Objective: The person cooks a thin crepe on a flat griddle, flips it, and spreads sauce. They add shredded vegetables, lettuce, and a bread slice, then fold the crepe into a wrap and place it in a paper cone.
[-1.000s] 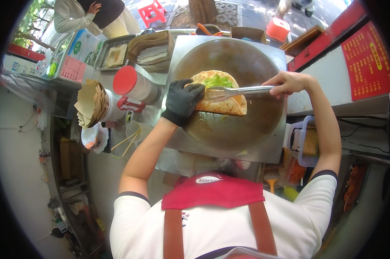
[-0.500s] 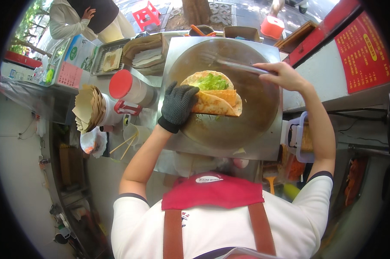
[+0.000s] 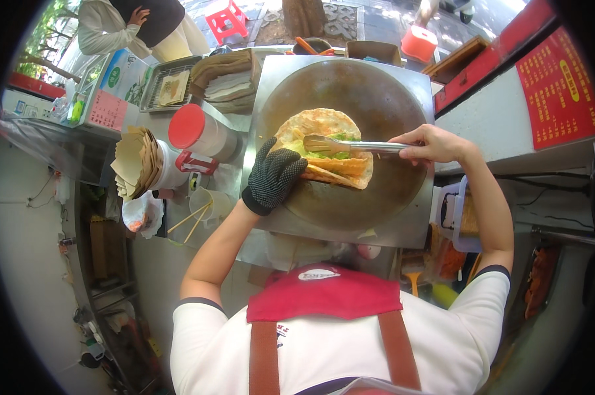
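A browned flatbread pancake (image 3: 324, 121) lies on the round griddle (image 3: 393, 191), its near side folded up over a filling. Some green lettuce (image 3: 341, 155) shows in the fold. My left hand (image 3: 274, 176), in a black dotted glove, grips the pancake at its left end; the glove hides part of that edge. My bare right hand (image 3: 434, 143) is closed around metal tongs (image 3: 371, 147). The tongs reach leftward across the pancake, with their tips on the lettuce and filling.
Left of the griddle stand a red-lidded container (image 3: 187, 127), a stack of paper bags (image 3: 139, 164) and a cup with chopsticks (image 3: 206, 205). A lidded plastic box (image 3: 467, 214) sits to the right. Beyond the counter stands another person (image 3: 113, 29).
The tongs have come down from above the griddle's far side onto the filling, with my right hand moving nearer. The near flap of the pancake has opened a little, and the gloved fingers have shifted.
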Action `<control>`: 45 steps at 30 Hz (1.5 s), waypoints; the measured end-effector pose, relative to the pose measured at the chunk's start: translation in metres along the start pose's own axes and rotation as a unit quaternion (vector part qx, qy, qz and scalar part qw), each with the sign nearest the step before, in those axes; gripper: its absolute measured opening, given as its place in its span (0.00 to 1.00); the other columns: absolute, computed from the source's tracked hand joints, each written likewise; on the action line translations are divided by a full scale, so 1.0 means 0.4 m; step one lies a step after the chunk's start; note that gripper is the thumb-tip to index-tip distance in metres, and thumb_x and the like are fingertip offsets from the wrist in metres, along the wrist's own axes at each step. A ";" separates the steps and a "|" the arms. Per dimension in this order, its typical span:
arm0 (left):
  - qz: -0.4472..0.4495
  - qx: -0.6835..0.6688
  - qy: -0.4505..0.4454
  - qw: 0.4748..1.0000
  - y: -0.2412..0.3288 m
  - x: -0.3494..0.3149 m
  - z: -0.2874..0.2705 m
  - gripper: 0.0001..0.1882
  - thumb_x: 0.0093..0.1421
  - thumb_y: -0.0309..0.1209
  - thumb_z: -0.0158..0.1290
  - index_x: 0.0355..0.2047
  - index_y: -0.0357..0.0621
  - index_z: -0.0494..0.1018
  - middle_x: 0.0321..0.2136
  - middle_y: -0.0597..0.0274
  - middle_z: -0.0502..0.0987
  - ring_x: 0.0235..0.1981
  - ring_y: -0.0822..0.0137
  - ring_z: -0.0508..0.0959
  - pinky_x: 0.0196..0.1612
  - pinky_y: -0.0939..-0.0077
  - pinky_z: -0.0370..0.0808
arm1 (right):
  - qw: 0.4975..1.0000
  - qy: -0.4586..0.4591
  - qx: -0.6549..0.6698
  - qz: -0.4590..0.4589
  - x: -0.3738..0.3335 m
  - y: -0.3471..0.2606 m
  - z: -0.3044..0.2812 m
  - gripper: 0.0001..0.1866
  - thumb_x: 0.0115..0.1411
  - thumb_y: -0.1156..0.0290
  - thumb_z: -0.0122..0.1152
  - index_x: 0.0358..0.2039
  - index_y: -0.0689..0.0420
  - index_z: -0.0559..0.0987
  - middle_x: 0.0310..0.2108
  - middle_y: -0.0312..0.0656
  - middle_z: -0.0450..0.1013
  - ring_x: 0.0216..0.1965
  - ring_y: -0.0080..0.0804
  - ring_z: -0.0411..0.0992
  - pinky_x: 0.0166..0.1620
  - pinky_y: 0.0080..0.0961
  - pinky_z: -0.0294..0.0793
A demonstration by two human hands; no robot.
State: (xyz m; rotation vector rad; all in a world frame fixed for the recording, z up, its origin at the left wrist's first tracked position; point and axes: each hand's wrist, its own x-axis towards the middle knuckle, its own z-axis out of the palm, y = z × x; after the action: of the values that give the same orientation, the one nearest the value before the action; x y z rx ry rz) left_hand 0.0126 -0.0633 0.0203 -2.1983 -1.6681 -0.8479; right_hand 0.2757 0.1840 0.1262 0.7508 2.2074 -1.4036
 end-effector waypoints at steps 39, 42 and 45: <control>-0.079 -0.081 -0.185 0.976 -0.044 0.155 0.006 0.05 0.52 0.31 0.52 0.28 0.49 0.77 0.26 0.59 0.76 0.33 0.57 0.74 0.47 0.62 0.66 | 0.960 0.213 -0.083 -0.159 -0.124 0.160 0.060 0.23 0.52 0.72 0.62 0.50 0.53 0.73 0.34 0.50 0.75 0.30 0.36 0.73 0.38 0.26 0.71; -0.068 -0.079 -0.194 0.975 -0.063 0.161 0.022 0.03 0.50 0.30 0.56 0.26 0.47 0.77 0.26 0.57 0.76 0.32 0.55 0.73 0.40 0.64 0.69 | 0.960 0.244 0.022 -0.132 -0.163 0.148 0.079 0.24 0.52 0.71 0.62 0.52 0.52 0.72 0.31 0.48 0.74 0.29 0.37 0.72 0.38 0.26 0.71; -0.104 -0.098 -0.203 0.969 -0.064 0.173 0.026 0.03 0.49 0.30 0.57 0.24 0.48 0.77 0.25 0.57 0.76 0.33 0.54 0.73 0.40 0.64 0.69 | 0.949 0.249 -0.121 -0.153 -0.172 0.095 0.129 0.26 0.52 0.71 0.62 0.53 0.51 0.71 0.29 0.46 0.73 0.28 0.36 0.71 0.37 0.26 0.71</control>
State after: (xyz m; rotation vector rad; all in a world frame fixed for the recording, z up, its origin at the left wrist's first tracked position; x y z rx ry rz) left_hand 0.0035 0.0050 0.0489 -2.4939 -2.1153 -0.6640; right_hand 0.3558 0.1352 0.1206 0.7602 2.9324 -1.1235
